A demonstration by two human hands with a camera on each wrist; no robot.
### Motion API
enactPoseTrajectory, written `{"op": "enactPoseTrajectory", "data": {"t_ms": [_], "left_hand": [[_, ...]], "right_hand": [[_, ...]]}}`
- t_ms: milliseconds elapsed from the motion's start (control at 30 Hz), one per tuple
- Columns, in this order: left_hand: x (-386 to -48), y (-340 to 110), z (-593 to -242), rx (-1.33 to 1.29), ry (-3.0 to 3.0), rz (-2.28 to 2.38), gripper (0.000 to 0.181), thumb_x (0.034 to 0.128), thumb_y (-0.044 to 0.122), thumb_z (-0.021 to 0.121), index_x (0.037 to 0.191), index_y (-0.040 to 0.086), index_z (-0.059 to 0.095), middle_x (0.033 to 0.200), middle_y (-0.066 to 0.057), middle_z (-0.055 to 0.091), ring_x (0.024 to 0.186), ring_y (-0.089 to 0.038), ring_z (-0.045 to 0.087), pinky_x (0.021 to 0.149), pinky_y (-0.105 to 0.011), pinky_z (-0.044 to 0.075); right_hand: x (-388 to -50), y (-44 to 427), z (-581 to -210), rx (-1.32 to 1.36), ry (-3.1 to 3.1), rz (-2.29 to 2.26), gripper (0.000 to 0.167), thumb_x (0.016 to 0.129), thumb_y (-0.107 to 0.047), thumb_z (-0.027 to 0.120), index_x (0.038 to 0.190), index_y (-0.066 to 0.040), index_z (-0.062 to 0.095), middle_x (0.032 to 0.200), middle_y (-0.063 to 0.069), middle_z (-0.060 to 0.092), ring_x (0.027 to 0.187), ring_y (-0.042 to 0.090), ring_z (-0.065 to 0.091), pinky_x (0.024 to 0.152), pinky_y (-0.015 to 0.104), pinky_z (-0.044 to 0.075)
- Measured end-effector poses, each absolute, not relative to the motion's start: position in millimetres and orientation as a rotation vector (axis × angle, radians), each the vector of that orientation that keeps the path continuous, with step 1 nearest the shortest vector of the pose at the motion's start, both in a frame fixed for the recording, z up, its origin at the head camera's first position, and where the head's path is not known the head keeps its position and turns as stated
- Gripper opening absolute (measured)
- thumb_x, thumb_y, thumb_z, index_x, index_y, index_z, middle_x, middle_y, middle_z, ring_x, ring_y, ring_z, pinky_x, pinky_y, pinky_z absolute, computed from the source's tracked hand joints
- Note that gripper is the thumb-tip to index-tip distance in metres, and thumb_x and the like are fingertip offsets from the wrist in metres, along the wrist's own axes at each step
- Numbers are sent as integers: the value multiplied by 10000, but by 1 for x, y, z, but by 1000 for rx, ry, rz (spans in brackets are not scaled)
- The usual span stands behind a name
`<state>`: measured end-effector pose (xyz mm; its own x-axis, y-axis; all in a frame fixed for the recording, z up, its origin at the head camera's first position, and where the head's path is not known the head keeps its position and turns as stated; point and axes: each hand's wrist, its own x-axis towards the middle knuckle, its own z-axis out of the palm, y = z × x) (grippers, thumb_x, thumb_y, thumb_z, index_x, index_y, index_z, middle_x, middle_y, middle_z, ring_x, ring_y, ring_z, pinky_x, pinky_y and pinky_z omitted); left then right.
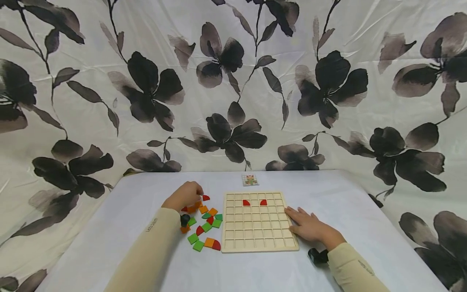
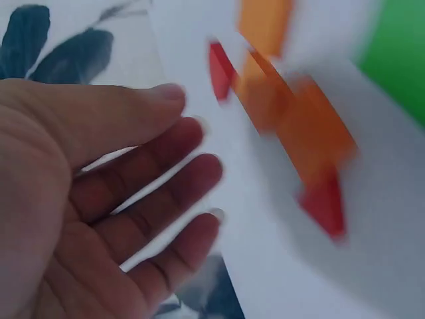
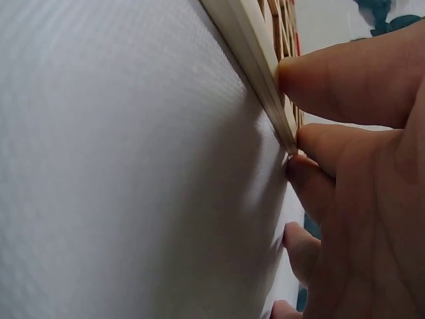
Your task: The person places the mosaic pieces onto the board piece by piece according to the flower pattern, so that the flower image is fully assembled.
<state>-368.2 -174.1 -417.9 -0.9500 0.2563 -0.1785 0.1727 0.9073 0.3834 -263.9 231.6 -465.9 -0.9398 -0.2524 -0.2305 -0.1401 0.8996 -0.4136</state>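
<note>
My left hand (image 1: 185, 196) hovers over the far end of a scattered group of red, orange and green pieces. A red piece (image 1: 206, 198) lies just beyond its fingertips. In the left wrist view, the fingers (image 2: 179, 176) are loosely bent with nothing visible between them and the thumb; orange pieces (image 2: 319, 126) beside them are blurred. A wooden grid board (image 1: 260, 250) lies right of the pieces, with two red rounded pieces (image 1: 246, 202) in its upper cells. My right hand (image 1: 310, 227) rests against the board's right edge, fingers extended, thumb and fingertips touching the rim (image 3: 249, 60).
A small card with a coloured pattern (image 1: 250, 180) lies behind the board. Green pieces (image 1: 198, 245) and an orange piece (image 1: 209, 242) lie near the board's lower left corner. The white table (image 1: 328, 190) ends at a floral cloth backdrop (image 1: 226, 134).
</note>
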Motion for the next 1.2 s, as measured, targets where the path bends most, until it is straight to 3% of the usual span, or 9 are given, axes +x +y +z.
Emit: {"op": "enactPoseTrajectory", "data": {"t_ms": [200,400,633,800,1000,1200], "left_hand": [[-354,-206,-423,275,2814,458,193,863,88,673,1044,25,696,904,-62,667,767,-191,551,735,-336,507],[-349,-215,-429,307,2816,440,215,832,5,654,1032,56,715,930,-71,658,812,-206,547,766,-358,513],[-351,-222,-438,313,2869,443,31,860,89,694,888,78,695,836,-29,624,762,-187,520,733,-330,490],[-349,-227,-440,265,2867,448,107,874,151,707,931,60,704,823,-35,624,738,-184,524,700,-308,499],[-349,-231,-437,304,2849,436,180,849,82,719,1017,18,706,899,-51,650,800,-191,535,815,-379,531],[-354,-235,-435,316,2850,404,125,841,122,729,920,52,663,835,-41,602,763,-186,520,703,-319,492]], "right_hand": [[-261,231,-465,-302,2787,-595,629,963,-288,523,1525,-124,294,1596,85,263,1474,426,138,1123,681,57],[-259,233,-465,-295,2792,-605,630,964,-284,520,1527,-123,289,1596,87,263,1474,427,135,1125,680,53],[-260,233,-467,-305,2803,-605,625,969,-301,516,1527,-134,291,1596,88,261,1474,426,136,1121,685,52],[-261,233,-468,-320,2804,-596,628,970,-315,513,1527,-130,290,1595,99,263,1471,434,140,1116,691,60],[-263,235,-468,-321,2807,-596,626,972,-313,513,1528,-134,288,1595,96,264,1472,428,140,1118,688,58],[-263,235,-469,-334,2799,-613,621,973,-312,512,1527,-140,292,1594,97,265,1472,433,135,1115,692,54]]}}
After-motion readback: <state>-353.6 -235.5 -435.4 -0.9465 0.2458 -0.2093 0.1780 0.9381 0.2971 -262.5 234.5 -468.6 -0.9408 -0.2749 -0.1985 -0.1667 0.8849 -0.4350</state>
